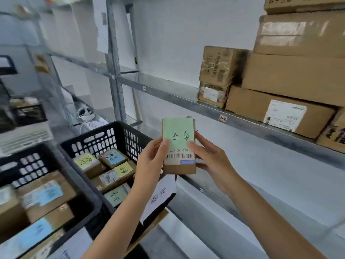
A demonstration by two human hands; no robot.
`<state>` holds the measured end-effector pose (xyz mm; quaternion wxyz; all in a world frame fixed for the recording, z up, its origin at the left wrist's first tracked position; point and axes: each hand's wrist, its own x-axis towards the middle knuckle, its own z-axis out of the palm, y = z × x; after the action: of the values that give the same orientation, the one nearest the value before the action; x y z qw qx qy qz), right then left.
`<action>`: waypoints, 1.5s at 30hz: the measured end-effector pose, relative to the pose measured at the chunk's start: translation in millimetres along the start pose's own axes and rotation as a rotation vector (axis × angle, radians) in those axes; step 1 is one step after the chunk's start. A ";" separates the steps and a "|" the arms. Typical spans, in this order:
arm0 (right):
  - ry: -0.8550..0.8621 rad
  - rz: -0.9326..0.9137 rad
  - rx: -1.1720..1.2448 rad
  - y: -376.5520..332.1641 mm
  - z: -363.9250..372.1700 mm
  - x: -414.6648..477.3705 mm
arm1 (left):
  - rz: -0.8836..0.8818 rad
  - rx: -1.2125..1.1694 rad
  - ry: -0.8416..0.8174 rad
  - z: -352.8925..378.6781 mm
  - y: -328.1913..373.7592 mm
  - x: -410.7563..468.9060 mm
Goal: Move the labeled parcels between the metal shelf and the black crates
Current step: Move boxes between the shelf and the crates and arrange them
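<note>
Both hands, left hand (152, 157) and right hand (211, 161), pinch the green-labeled parcel (178, 145) by its long sides, upright, above the black crate (104, 136), below the metal shelf (168, 92); fingers curled on it.

I see both hands holding up a small parcel (178, 146) with a green label and barcode strip. The left hand (149, 161) grips its left edge and the right hand (211, 161) its right edge. Below and left of the parcel, a black crate (104, 135) holds labeled packets (112, 169). Above and right of the parcel, the metal shelf (168, 90) carries stacked cardboard boxes (280, 109).
</note>
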<state>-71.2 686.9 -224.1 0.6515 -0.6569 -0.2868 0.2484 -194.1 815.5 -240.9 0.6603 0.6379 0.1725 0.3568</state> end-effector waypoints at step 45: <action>-0.529 0.549 -0.111 198.4 256.8 379.7 | -0.309 0.831 0.424 -250.3 -133.2 184.5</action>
<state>30.0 1138.8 -411.3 0.4274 -0.6568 -0.2714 0.5588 -205.0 1132.2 -359.2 0.3455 0.7277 0.5236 0.2774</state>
